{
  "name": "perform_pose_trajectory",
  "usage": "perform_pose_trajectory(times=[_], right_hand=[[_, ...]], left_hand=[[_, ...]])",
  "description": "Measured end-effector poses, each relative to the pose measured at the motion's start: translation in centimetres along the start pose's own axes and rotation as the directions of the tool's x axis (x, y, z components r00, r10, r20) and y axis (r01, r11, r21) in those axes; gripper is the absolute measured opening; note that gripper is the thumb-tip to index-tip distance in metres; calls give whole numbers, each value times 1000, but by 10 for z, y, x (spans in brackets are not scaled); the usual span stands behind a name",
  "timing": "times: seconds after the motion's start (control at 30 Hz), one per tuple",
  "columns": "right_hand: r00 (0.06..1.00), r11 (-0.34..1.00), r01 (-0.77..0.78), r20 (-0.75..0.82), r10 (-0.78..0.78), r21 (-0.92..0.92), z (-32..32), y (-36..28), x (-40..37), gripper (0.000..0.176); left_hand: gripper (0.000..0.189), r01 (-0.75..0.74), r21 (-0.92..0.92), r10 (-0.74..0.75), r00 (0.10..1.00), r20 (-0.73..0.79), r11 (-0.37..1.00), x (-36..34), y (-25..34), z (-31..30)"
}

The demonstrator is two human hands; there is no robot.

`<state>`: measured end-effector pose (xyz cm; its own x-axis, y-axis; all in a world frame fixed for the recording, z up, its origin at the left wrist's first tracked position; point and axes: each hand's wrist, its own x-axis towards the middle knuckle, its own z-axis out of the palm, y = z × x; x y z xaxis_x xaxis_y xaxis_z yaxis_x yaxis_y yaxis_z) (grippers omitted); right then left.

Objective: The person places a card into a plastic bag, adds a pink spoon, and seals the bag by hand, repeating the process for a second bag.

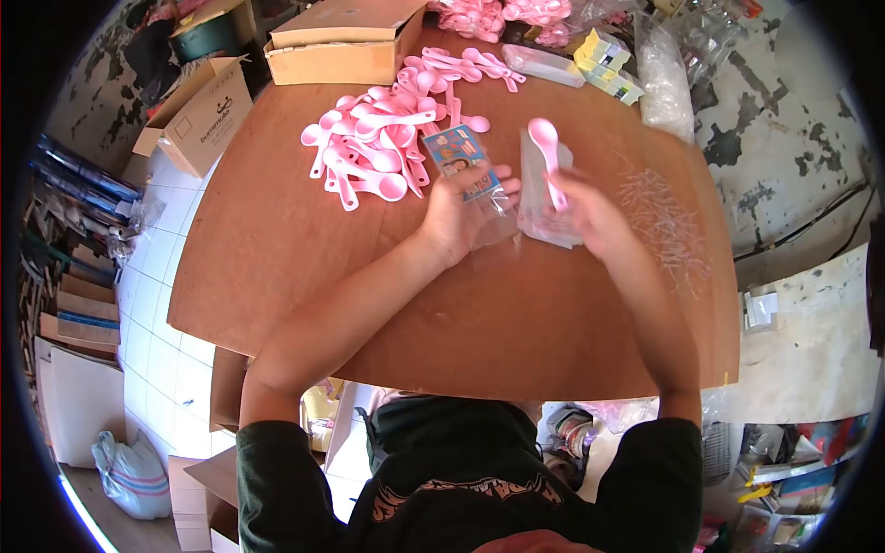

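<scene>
My left hand point(458, 207) grips a clear plastic bag point(493, 228) together with a blue printed card point(458, 155), the thumb lying across the card. To its right, my right hand point(590, 212) pinches a pink spoon point(546, 138) by the handle, bowl pointing away from me. Beneath that spoon lies a stack of clear plastic bags point(539, 217) on the brown table point(396, 313). A heap of pink spoons point(378, 152) spreads just beyond my left hand. My right fingers are slightly blurred.
Thin clear strips point(664, 221) are scattered on the right of the table. At the far edge stand a cardboard box point(346, 41), a yellow box point(604, 60) and a roll of clear wrap point(664, 83). An open carton point(205, 115) sits left of the table.
</scene>
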<state>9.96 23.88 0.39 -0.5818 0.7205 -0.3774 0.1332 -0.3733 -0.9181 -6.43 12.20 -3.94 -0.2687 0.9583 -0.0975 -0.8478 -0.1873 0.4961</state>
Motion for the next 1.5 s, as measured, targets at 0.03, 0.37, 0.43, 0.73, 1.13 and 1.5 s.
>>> perform_pose_trajectory(times=[0.03, 0.37, 0.43, 0.73, 1.13, 1.5], right_hand=[[994, 996, 58, 90, -64, 61, -11, 16, -11, 30], [962, 996, -2, 272, -23, 89, 15, 44, -69, 26], [956, 992, 1, 291, -38, 126, 12, 41, -69, 26], [981, 977, -111, 175, 79, 180, -14, 59, -97, 34], [941, 981, -192, 289, 178, 23, 2, 58, -113, 46], [966, 977, 192, 156, -205, 92, 28, 49, -97, 49]], left_hand=[[40, -4, -17, 5, 1000, 5, 1000, 3, 0, -3], [32, -25, -26, 26, 999, 32, 999, 1, -9, -9], [32, -90, 47, 87, 994, 63, 995, 1, -9, -7], [36, -88, 75, 93, 993, -69, 993, 2, -7, -8], [38, -67, 58, 70, 996, -49, 996, -4, -13, -3], [53, 123, 150, -134, 989, 65, 981, -26, -38, 0]])
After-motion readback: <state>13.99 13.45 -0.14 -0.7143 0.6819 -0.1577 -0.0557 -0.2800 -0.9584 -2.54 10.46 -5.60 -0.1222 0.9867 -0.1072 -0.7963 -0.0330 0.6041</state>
